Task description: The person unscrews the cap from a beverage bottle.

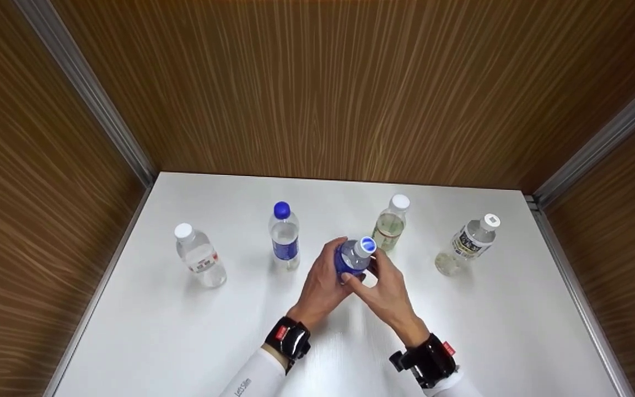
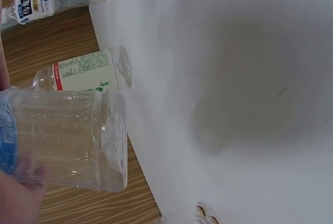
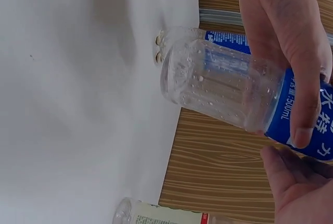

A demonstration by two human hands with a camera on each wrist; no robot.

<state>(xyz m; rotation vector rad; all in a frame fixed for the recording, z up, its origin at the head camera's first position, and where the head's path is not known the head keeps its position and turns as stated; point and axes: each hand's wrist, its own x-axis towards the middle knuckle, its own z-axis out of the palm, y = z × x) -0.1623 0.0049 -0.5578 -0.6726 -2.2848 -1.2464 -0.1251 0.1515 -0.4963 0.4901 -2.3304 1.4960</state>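
Observation:
Both hands hold a clear plastic bottle with a blue label, tilted, its bright blue-and-white-looking cap toward the head camera. My left hand grips its left side; in the right wrist view a digit of the left hand lies across the blue label. On the other side, my right hand has its thumb over the label and its fingers beside the bottle's shoulder. Droplets cling inside the clear lower part of the bottle. Just behind the right hand stands a white-capped bottle with a pale green label.
A blue-capped bottle stands left of the hands. Farther left is a white-capped bottle; at the right stands another white-capped bottle with a dark-and-white label. Wood-grain panels enclose the white table at the back and sides.

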